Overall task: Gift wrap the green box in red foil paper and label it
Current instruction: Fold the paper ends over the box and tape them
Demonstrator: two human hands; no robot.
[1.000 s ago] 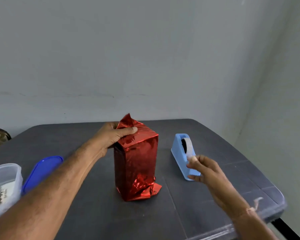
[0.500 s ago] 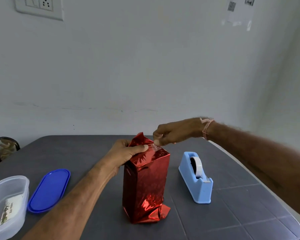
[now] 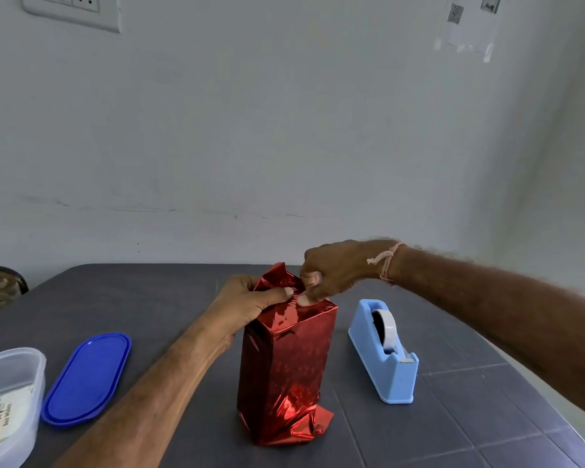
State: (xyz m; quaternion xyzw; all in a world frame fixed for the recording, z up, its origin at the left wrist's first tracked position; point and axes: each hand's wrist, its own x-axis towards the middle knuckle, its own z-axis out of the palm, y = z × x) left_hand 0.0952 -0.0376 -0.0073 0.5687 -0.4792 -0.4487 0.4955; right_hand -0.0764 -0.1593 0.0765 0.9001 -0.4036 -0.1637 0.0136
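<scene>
At the middle of the grey table, the box in red foil paper stands upright while the left hand pins its folded top flap, fingers closed on the foil. The right hand presses down beside it, fingers pinched; whether they hold tape cannot be told. Loose foil bunches at the base, so a hard push could tip the box toward the tape dispenser.
</scene>
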